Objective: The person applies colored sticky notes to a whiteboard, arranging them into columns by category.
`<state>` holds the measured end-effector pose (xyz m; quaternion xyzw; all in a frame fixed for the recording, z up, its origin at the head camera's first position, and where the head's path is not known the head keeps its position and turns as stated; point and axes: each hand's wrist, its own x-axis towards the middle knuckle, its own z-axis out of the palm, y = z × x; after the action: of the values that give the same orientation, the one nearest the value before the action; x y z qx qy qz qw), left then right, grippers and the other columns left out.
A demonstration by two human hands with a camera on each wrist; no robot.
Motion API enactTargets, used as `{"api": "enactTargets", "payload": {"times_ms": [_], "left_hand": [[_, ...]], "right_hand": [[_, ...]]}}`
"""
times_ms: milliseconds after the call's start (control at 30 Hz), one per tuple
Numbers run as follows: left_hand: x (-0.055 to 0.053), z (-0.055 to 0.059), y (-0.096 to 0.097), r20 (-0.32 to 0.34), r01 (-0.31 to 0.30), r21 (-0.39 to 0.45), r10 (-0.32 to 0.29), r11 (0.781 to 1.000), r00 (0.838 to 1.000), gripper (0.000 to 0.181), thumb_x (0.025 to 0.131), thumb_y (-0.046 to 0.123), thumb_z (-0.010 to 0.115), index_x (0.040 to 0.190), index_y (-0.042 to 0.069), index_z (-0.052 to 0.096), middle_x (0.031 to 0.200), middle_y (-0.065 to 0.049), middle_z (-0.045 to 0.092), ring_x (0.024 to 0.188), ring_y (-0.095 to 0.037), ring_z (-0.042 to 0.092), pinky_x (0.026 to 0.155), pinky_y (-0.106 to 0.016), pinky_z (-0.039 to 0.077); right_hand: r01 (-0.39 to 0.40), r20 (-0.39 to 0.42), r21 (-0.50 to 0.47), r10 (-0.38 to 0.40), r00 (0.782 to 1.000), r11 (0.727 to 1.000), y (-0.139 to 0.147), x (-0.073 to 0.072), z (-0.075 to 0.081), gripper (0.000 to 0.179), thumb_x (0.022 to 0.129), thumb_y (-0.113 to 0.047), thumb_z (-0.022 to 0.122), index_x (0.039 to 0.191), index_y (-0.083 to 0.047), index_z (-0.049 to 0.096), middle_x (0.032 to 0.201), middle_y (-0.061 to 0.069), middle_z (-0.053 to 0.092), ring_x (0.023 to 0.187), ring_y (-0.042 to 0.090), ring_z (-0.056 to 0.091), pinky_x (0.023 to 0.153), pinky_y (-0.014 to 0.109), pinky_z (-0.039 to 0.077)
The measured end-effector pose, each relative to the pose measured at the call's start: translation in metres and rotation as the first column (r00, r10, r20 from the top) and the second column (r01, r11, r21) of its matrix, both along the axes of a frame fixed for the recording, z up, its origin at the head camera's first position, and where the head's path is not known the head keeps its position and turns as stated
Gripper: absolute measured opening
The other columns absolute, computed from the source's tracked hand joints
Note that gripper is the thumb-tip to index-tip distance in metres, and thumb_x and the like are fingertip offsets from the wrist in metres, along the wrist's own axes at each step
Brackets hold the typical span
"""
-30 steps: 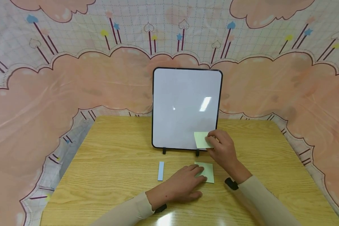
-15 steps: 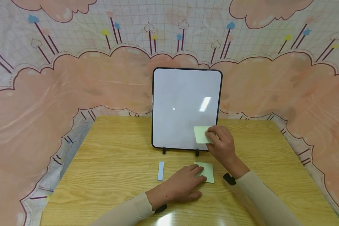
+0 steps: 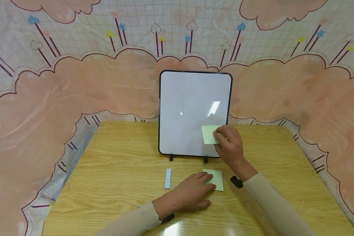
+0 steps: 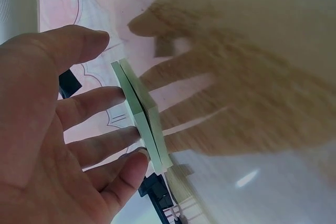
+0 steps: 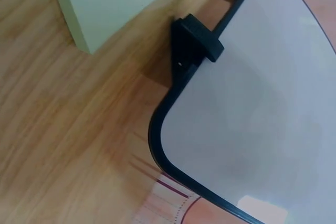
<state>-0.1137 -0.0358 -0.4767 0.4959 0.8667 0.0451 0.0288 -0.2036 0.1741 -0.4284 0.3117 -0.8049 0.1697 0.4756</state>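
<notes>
My right hand pinches a pale green sticky note by its right side, held up in front of the whiteboard's lower right part. My left hand lies on the table with its fingertips resting on a pale green sticky note pad. In the left wrist view that pad is a thick block, its edge facing the camera, with relaxed fingers touching it. The right wrist view shows a corner of the pad and the whiteboard's rounded corner, but not the right hand.
The black-framed whiteboard stands upright on two small black feet. Left of the pad, a narrow light blue strip lies on the wooden table. A printed cloth hangs behind and along both sides.
My right hand has risen with the sticky note, a little higher in front of the whiteboard. The left hand and the pad have stayed in place.
</notes>
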Motion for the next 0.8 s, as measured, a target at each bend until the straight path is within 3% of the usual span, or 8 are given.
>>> {"api": "enactTargets", "payload": {"times_ms": [267,800], "left_hand": [[0.001,0.001,0.0,-0.006,-0.004,0.006,0.004,1.0,1.0,0.052,0.103,0.05,0.066,0.147,0.022,0.062,0.16,-0.007,0.049,0.149,-0.027,0.045,0.117,-0.041,0.045],[-0.001,0.003,-0.001,0.039,0.002,0.0,-0.002,1.0,0.999,0.053,0.104,0.049,0.065,0.149,0.023,0.06,0.162,-0.007,0.046,0.15,-0.027,0.044,0.116,-0.041,0.045]], "right_hand": [[0.043,0.02,-0.022,-0.042,0.999,0.999,0.001,-0.007,0.007,0.02,0.08,0.013,0.079,0.095,0.001,0.073,0.102,0.015,0.068,0.096,0.037,0.066,0.084,0.049,0.059],[0.071,0.023,-0.059,-0.069,0.997,0.996,0.001,-0.02,0.017,0.022,0.08,0.016,0.079,0.096,0.002,0.074,0.103,0.016,0.068,0.1,0.038,0.067,0.088,0.051,0.06]]}}
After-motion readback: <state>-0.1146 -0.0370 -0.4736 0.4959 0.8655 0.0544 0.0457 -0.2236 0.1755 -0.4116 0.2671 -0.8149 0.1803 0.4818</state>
